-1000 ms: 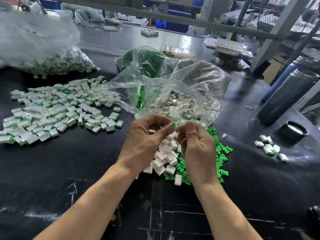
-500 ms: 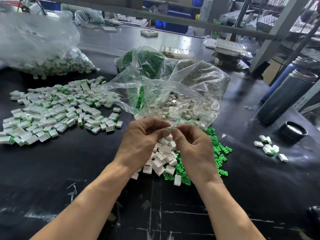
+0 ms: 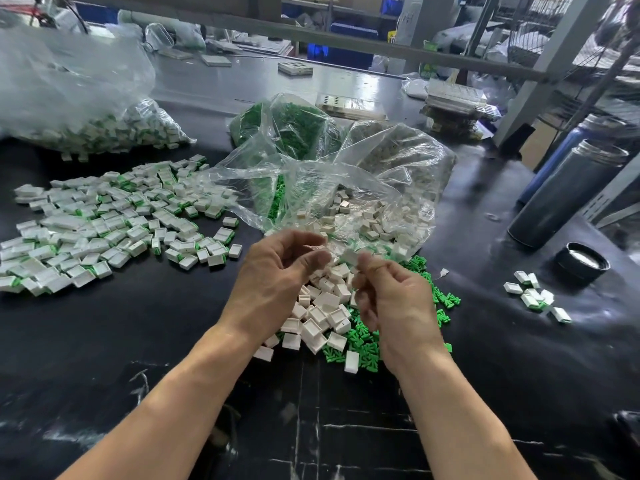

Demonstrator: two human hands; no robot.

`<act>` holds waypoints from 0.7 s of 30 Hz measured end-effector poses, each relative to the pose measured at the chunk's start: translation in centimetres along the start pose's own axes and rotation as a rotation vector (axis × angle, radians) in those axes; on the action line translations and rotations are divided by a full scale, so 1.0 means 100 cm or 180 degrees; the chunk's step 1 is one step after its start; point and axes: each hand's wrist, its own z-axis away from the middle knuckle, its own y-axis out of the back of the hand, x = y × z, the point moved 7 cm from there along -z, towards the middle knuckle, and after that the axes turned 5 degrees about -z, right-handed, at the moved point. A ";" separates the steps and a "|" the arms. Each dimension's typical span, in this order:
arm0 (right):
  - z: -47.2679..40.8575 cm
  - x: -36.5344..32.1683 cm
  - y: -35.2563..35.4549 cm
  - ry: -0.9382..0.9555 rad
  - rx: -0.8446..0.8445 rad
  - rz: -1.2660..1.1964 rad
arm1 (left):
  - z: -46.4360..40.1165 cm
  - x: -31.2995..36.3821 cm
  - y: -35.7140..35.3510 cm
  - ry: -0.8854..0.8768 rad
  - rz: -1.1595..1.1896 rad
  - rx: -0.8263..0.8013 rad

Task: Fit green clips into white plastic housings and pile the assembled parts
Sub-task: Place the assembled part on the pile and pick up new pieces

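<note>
Right hand (image 3: 391, 306) pinches a white housing (image 3: 350, 257) above the loose pile (image 3: 322, 313) | left hand (image 3: 277, 271) curled, contents unclear | risk: blurred, loose pinch drops it among unclipped parts.

- White housings (image 3: 320, 311) heaped beside bright green clips (image 3: 363, 344) on a black table (image 3: 138, 341) streaked with white scratches.
- Assembled parts (image 3: 104, 223): white with green edges.
- Clear plastic bag (image 3: 346, 188) over white pieces.
- Dark grey flask (image 3: 568, 192); a blue one behind.
</note>
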 end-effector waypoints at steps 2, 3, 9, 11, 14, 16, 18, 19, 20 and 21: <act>-0.004 -0.001 0.019 -0.0135 0.0653 -0.0658 | 0.000 -0.002 0.004 0.0030 -0.0022 0.0104; -0.005 -0.002 0.030 -0.0168 0.0976 -0.1017 | 0.000 -0.003 0.005 0.0041 -0.0029 0.0146; -0.012 -0.005 0.054 -0.0235 0.1505 -0.1923 | -0.002 -0.005 0.006 0.0033 -0.0201 0.0190; -0.011 -0.001 0.046 -0.0313 0.1367 -0.1786 | -0.002 -0.006 0.005 0.0055 -0.0237 0.0187; -0.010 0.002 0.035 -0.0354 0.1146 -0.1647 | -0.001 -0.006 0.007 0.0047 -0.0249 0.0218; -0.011 0.004 0.031 -0.0340 0.1058 -0.1593 | -0.001 -0.005 0.008 0.0048 -0.0259 0.0239; -0.012 0.005 0.030 -0.0340 0.0991 -0.1527 | -0.001 -0.005 0.009 0.0057 -0.0288 0.0257; -0.013 0.005 0.030 -0.0328 0.0970 -0.1474 | -0.001 -0.005 0.010 0.0058 -0.0326 0.0281; -0.014 0.004 0.031 -0.0299 0.0949 -0.1389 | -0.001 -0.006 0.011 0.0059 -0.0402 0.0318; -0.015 0.003 0.033 -0.0250 0.0928 -0.1262 | -0.001 -0.007 0.013 0.0066 -0.0527 0.0362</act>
